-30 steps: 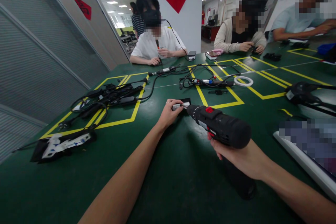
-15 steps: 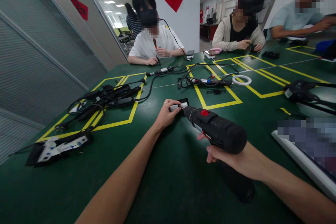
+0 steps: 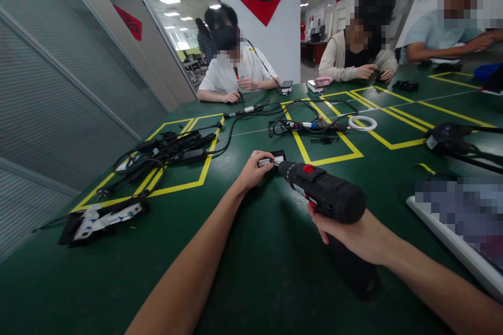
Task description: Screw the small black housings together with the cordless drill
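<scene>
My right hand is wrapped around the handle of a black cordless drill with red switches. The drill lies nearly level, its chuck pointing away and to the left. Its bit meets, or comes very near, a small black part with a silvery-white top on the green table. My left hand pinches that part from the left with thumb and fingers, close beside the bit. The part's exact kind is unclear, and the fingers cover some of it.
Black cables and adapters lie left; a black piece with white brackets is nearer. Ahead are a pen-shaped electric screwdriver, a white ring and a small black piece. A tablet-like device sits right. Several people sit opposite.
The camera view has shifted slightly, so the scene sits a little lower and further right. My right fingers have drawn in around the drill handle. The left hand keeps its pinch.
</scene>
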A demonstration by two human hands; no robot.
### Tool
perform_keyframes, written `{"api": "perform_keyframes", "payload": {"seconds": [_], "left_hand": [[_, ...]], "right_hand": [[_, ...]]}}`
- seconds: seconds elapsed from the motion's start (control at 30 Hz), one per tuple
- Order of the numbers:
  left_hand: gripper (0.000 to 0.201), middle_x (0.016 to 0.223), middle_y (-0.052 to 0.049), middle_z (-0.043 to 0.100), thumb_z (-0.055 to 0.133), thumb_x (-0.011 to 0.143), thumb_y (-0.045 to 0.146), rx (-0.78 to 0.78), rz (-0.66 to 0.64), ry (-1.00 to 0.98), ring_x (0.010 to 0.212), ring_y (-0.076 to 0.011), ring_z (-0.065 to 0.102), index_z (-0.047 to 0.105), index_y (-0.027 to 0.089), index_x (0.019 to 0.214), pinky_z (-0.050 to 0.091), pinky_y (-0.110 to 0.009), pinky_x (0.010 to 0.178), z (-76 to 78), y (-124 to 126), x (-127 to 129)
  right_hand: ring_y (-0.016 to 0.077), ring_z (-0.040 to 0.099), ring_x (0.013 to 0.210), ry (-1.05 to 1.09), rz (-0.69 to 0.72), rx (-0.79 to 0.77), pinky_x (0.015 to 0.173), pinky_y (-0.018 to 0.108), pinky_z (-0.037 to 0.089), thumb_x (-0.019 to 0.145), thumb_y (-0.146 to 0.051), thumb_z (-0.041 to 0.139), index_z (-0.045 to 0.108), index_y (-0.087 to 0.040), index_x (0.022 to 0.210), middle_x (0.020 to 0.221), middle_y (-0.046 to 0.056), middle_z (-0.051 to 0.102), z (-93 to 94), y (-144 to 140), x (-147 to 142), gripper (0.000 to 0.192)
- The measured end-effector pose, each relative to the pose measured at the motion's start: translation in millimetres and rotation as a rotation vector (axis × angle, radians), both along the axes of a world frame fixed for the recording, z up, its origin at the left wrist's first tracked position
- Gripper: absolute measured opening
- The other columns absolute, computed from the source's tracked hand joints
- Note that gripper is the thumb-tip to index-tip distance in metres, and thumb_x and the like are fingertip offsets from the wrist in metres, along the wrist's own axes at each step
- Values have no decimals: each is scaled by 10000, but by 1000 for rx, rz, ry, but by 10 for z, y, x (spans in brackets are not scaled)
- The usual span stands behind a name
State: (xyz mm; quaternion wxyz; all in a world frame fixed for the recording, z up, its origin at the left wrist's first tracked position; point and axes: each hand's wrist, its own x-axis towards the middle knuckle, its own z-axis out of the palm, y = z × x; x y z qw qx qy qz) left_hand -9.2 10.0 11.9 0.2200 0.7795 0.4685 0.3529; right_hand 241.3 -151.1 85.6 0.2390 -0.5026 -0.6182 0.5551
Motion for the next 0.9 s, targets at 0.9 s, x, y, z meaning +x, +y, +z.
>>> {"api": "perform_keyframes", "payload": {"seconds": [0.9], "left_hand": [[227, 1084, -58, 540, 554, 808, 287, -59, -6, -54, 1066, -206, 503, 637, 205, 1002, 395, -367, 973, -16, -6, 25]], "right_hand": [[129, 551, 616, 97, -5, -19, 621, 294, 473, 823, -222, 567, 561, -182, 892, 724, -24, 539, 75, -21, -27, 81]]}}
